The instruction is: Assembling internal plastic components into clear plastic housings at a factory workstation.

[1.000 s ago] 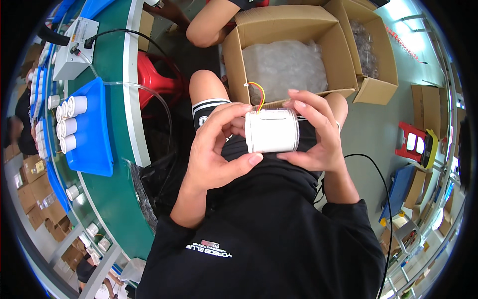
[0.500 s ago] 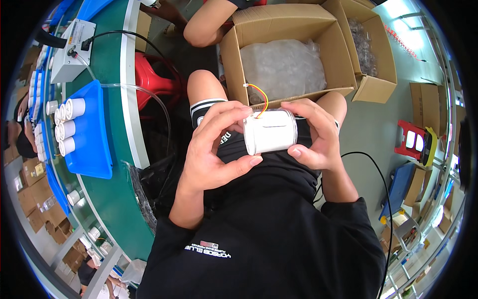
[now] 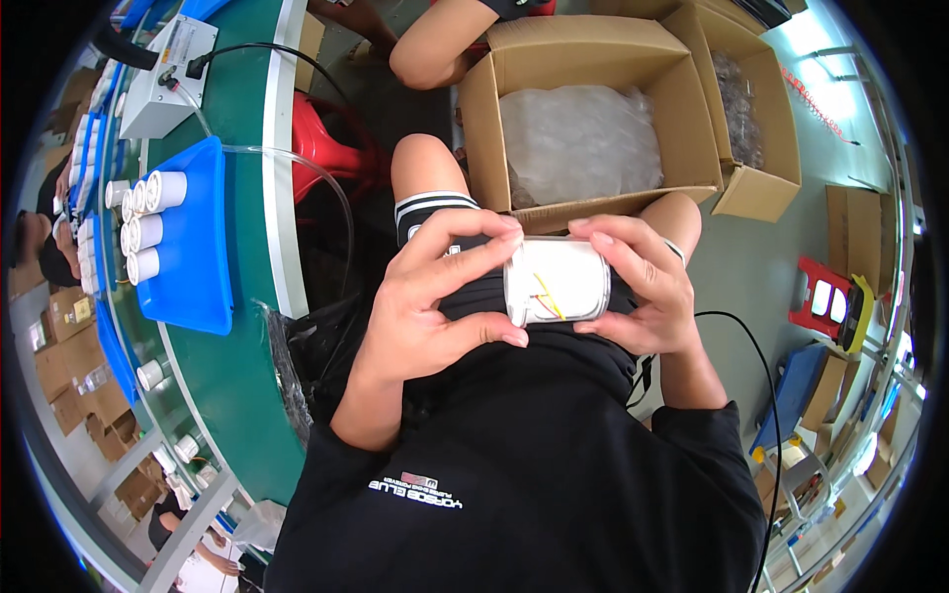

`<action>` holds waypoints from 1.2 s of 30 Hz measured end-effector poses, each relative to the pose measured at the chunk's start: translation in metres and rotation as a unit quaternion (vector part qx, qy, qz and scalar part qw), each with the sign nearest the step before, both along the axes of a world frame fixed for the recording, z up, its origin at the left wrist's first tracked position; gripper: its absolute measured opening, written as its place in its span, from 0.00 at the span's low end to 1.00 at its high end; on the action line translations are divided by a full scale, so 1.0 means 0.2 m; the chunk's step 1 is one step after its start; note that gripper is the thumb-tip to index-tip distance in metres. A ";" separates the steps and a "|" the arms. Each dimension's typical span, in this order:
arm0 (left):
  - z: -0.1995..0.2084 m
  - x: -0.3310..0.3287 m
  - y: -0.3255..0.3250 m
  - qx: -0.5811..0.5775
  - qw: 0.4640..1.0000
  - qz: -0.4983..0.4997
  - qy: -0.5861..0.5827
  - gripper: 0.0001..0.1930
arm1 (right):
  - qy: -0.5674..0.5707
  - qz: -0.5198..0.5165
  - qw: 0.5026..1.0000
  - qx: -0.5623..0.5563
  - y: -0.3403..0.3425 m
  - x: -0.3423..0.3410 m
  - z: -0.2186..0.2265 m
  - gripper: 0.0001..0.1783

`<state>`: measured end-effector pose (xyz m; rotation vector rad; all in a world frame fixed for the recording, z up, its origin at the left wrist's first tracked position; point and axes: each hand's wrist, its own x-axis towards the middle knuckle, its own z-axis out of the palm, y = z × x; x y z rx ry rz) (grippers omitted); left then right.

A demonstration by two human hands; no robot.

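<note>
A white cylinder [image 3: 565, 280] with thin yellow and orange wires lying across its side sits above my lap, held between both hands. My left hand [image 3: 435, 301] wraps its left end, fingers over the top and thumb underneath. From the right, my right hand [image 3: 643, 292] clasps the other end. Just beyond the hands stands an open cardboard box [image 3: 593, 59] lined with clear plastic wrap [image 3: 578, 138].
A green workbench [image 3: 242, 296] runs along my left with a blue tray [image 3: 193, 252] of white cylinders [image 3: 143, 222] and a grey control box [image 3: 163, 74]. A second cardboard box [image 3: 756, 109] stands at right. Another person's arm [image 3: 435, 44] reaches in at the top. A black cable [image 3: 761, 395] hangs at right.
The cylinder has been turned in my hands: the wires that stuck up from its top left now lie across its facing side. It also sits slightly lower.
</note>
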<state>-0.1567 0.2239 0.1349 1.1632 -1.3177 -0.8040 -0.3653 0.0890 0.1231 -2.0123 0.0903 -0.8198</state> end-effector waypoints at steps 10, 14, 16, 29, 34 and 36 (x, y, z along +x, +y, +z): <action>0.08 -0.01 0.03 -0.022 0.999 0.004 -0.037 0.37 | -0.033 0.022 0.998 -0.047 0.02 0.01 0.02 0.40; 0.21 0.09 0.14 -0.007 0.995 0.029 -0.098 0.32 | 0.007 0.049 0.997 -0.060 0.06 0.12 0.10 0.42; 0.27 0.13 0.18 -0.002 0.995 0.051 -0.083 0.33 | 0.015 0.058 0.997 -0.054 0.08 0.18 0.11 0.42; 0.68 1.76 1.55 0.326 0.622 0.594 -0.391 0.26 | 0.043 0.063 0.982 0.172 0.16 0.63 -0.10 0.50; 0.31 2.44 1.96 0.431 0.579 0.617 -0.312 0.27 | 0.196 -0.007 0.970 0.146 0.12 0.56 -0.27 0.36; 0.19 2.44 1.79 0.467 0.589 0.592 -0.290 0.27 | 0.224 -0.053 0.960 0.160 0.11 0.49 -0.30 0.36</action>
